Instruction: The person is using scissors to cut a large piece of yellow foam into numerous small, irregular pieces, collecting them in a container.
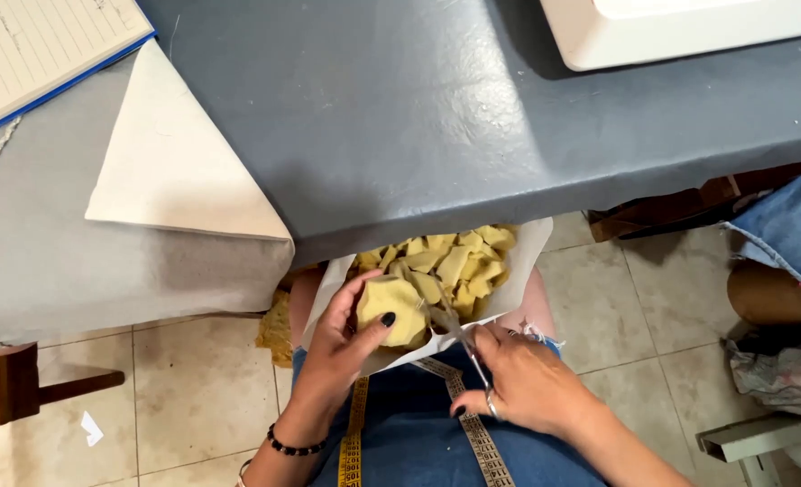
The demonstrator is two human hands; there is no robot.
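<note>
A: We have the left hand (342, 347) holding a yellow fabric piece (391, 309) over the lap, its fingers (375, 326) clamped on the piece, thumb underneath and the rest curled round the left edge.

B: And the right hand (527, 379) grips the scissors (462, 338), fingers closed through the handles; we see 1 metal loop by the knuckles. The scissors' long axis runs diagonally, from the handles at lower right up to the tips at upper left, so the blades point at the right edge of the fabric piece. We cannot tell whether the blades are parted.

A: Where does the piece lie?

B: At the near left of a white paper sheet (531, 245) spread across the knees, just under the edge of the grey desk (437, 117). Behind it on the paper sits a heap of yellow scraps (459, 261), touching it. The piece is roughly round, so we see no clear long axis on it.

A: A yellow tape measure (473, 433) drapes over the blue denim skirt (409, 442) in 2 strands, 1 below each hand. On the left wrist we see a dark bead bracelet (294, 445).

B: Further off, a white folded cloth (175, 162) hangs over the desk's left end, a lined notebook (31, 45) sits at top left, and a white machine base (680, 32) at top right. Tiled floor (193, 397) lies below.
</note>
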